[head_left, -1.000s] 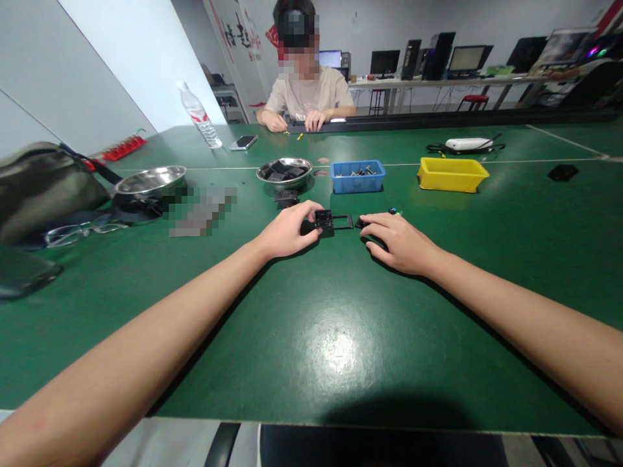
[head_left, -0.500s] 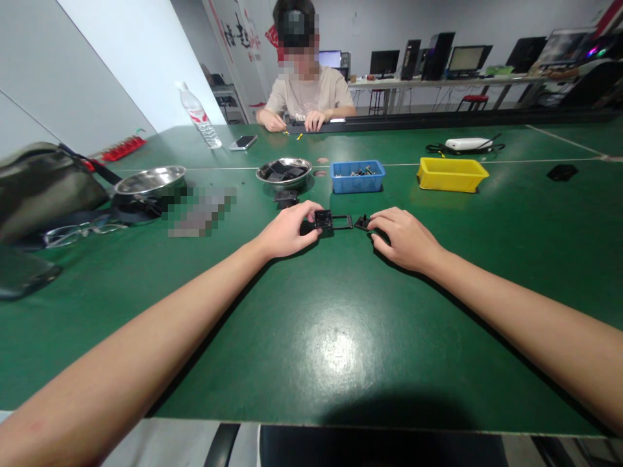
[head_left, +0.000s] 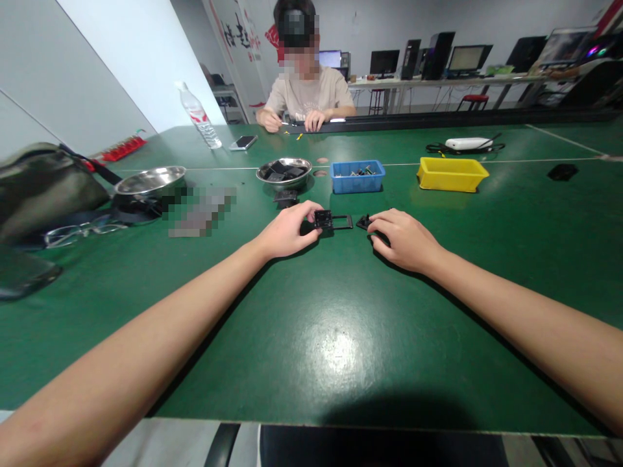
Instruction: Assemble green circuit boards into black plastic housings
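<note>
My left hand (head_left: 293,230) is closed around the left end of a black plastic housing with an open rectangular frame (head_left: 324,220), which lies low over the green table. To its right, a small dark plastic piece (head_left: 363,222) is pinched at the fingertips of my right hand (head_left: 405,239). A narrow gap separates the two black parts. Just behind my left hand lies another black part (head_left: 286,198), in front of a steel bowl (head_left: 285,184) of black pieces. Part of each held piece is hidden by my fingers.
A blue bin (head_left: 357,184) of small metal parts and a yellow bin (head_left: 452,179) stand beyond my hands. Another steel bowl (head_left: 150,181), glasses (head_left: 80,235) and a bag (head_left: 43,181) are at left. Across the table sits a person (head_left: 311,94), near a water bottle (head_left: 200,117).
The dark piece in my right hand has shifted very slightly to the right. My left hand and the housing stay in place. The person opposite has moved one hand a little.
</note>
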`<state>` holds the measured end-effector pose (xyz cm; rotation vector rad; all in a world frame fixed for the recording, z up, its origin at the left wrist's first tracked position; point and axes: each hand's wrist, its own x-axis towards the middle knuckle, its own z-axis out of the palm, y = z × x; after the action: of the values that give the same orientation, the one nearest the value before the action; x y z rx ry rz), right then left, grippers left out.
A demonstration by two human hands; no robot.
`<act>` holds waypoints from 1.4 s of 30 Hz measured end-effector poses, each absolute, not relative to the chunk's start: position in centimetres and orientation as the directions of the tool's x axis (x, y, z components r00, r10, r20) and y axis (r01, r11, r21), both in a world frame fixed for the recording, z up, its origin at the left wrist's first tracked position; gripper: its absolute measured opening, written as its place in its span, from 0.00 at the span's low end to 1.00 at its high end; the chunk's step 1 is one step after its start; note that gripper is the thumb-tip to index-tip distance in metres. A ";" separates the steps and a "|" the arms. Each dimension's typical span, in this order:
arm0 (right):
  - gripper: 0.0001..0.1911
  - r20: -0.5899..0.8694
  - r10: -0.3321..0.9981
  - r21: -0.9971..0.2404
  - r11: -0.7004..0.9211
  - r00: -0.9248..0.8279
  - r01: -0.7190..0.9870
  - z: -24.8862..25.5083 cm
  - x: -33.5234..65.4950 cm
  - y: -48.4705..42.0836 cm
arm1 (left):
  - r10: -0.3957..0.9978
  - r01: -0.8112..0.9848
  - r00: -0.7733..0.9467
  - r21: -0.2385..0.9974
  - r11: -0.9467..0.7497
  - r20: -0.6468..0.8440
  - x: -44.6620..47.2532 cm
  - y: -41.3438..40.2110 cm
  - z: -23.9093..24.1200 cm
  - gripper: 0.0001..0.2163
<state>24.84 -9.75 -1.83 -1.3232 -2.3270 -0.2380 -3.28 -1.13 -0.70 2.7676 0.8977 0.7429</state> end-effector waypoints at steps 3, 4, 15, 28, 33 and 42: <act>0.09 0.472 0.756 -0.067 0.544 -0.454 0.837 -1.8 24.8 -9.8 | 0.583 0.515 0.700 0.275 -0.812 0.412 -3.2 -1.1 -0.7 0.17; 0.10 0.474 0.750 -0.067 0.553 -0.462 0.830 -1.8 24.8 -9.8 | 0.583 0.514 0.701 0.275 -0.812 0.411 -3.2 -1.1 -0.6 0.17; 0.09 0.511 0.650 -0.046 0.674 -0.562 0.738 -1.8 25.0 -9.7 | 0.581 0.516 0.700 0.270 -0.813 0.415 -3.3 -1.2 -0.7 0.16; 0.14 0.473 0.703 -0.102 0.642 -0.531 0.760 -2.5 24.9 -9.7 | 0.582 0.518 0.698 0.267 -0.813 0.417 -3.2 -1.1 -0.9 0.16; 0.15 0.404 0.774 -0.139 0.579 -0.488 0.803 -2.2 24.8 -9.8 | 0.585 0.520 0.695 0.269 -0.810 0.418 -3.3 -1.1 -0.8 0.16; 0.14 0.434 0.783 -0.142 0.548 -0.446 0.824 -2.2 24.8 -9.8 | 0.591 0.525 0.694 0.273 -0.806 0.410 -3.2 -1.3 -0.6 0.16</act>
<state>24.76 -9.82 -2.21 -1.3013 -2.3356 -0.1224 -3.24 -1.27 -0.64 2.7665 0.9157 0.7408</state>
